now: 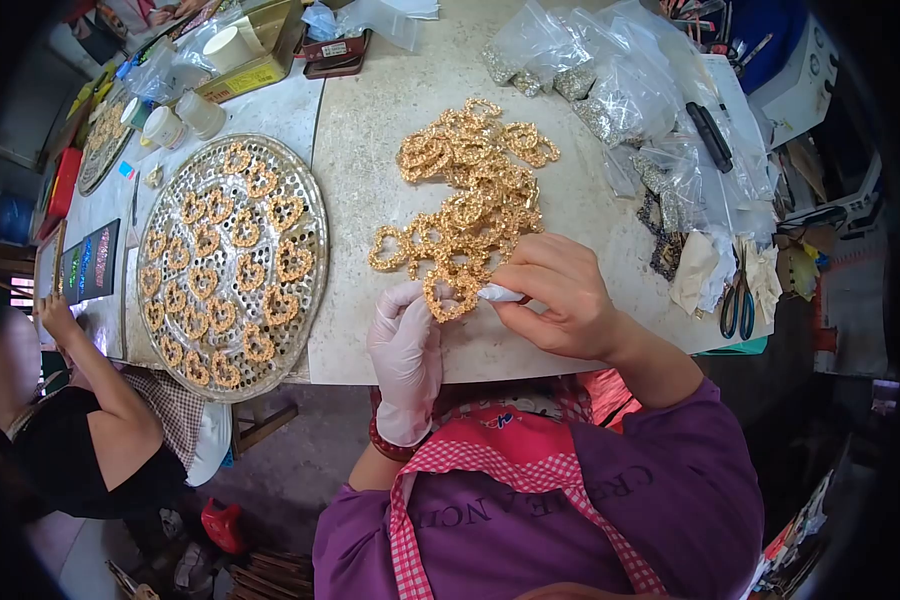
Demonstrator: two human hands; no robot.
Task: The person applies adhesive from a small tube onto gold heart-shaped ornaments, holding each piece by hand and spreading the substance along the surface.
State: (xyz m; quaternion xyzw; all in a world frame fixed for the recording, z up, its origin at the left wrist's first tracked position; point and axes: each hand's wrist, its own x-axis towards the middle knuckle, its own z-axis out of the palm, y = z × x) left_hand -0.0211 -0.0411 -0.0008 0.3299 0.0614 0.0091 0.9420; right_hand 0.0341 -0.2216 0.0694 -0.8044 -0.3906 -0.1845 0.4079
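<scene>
Head view: two hands close together at one golden heart-shaped piece (451, 312).
The gloved left hand (405, 345) pinches the heart at the table's near edge, below the golden pile (475, 195); the bare right hand (560, 300) is closed around a white-tipped tool (502, 294) beside it. The purple shirt (670, 450) shows "CRE"; the yellow box's (253, 78) print is too small to read.

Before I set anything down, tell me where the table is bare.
Bare table: the strip between tray and gold pile; the patch above the pile, left of the bags; the patch between right hand and scissors. Crowded: the pile's near end, with the left hand there too; the far right, under bags.
</scene>
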